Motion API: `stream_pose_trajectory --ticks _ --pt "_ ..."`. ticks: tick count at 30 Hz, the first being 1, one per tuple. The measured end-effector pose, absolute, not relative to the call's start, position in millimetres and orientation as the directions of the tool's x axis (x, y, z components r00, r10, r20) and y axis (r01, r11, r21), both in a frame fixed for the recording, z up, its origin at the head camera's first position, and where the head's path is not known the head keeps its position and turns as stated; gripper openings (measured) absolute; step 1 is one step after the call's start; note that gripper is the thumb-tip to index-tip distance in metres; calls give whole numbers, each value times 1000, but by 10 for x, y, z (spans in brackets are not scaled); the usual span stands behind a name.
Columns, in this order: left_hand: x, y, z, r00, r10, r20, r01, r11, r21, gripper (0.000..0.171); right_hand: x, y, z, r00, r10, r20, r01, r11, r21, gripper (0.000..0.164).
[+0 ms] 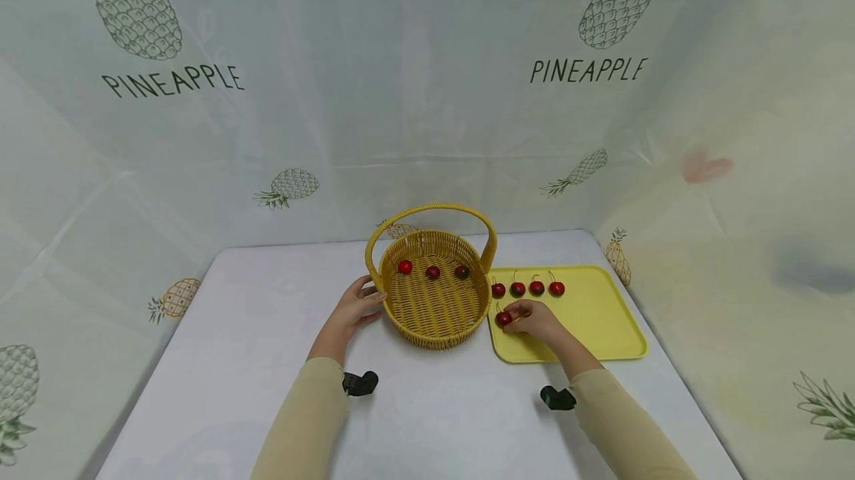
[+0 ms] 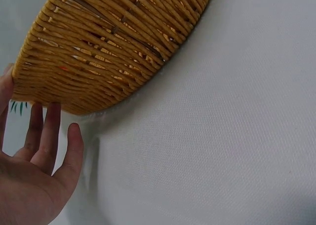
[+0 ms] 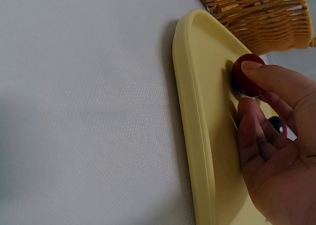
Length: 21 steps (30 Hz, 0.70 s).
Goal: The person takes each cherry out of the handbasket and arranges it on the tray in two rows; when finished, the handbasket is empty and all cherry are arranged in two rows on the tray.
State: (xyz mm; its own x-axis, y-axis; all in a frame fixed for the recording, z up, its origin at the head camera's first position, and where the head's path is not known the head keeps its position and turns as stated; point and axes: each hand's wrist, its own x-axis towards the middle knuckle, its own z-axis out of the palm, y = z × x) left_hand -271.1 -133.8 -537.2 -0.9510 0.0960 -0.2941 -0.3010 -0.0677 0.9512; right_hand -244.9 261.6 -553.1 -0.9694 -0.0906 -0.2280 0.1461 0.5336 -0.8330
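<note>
A round yellow wicker basket (image 1: 437, 328) with a tall arched handle stands mid-table, three dark red cherries (image 1: 433, 272) in a row inside. At its left side my left hand (image 1: 357, 306) holds the rim near the foot of the handle. In the left wrist view, fingertips (image 2: 53, 109) lie against the woven wall, and the little finger stands apart. Over the near left corner of a yellow tray (image 1: 594, 317), my right hand (image 1: 534, 320) pinches a cherry (image 3: 247, 75) between thumb and fingers. Several stemmed cherries (image 1: 536, 287) line the tray's far left part.
The tray sits directly right of the basket, its left edge close against the basket wall. White cloth covers the table (image 1: 441, 413). Behind it hangs a pale curtain (image 1: 427, 94) printed with pineapples. Dark wrist cameras (image 1: 361, 383) are strapped on both wrists.
</note>
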Motion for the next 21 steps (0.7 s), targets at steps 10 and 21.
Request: stream_pose_trajectory --ticks 10,21 --pt "-2710 -1333 -5340 -947 100 -307 -314 -71 947 60 -2460 2608 -5514 -969 -93 -228 150 513 -845 40" --pt "-2697 -1330 -5328 -946 99 -308 -315 -66 947 60 -2455 2641 -5135 -978 -146 -151 54 521 -852 41"
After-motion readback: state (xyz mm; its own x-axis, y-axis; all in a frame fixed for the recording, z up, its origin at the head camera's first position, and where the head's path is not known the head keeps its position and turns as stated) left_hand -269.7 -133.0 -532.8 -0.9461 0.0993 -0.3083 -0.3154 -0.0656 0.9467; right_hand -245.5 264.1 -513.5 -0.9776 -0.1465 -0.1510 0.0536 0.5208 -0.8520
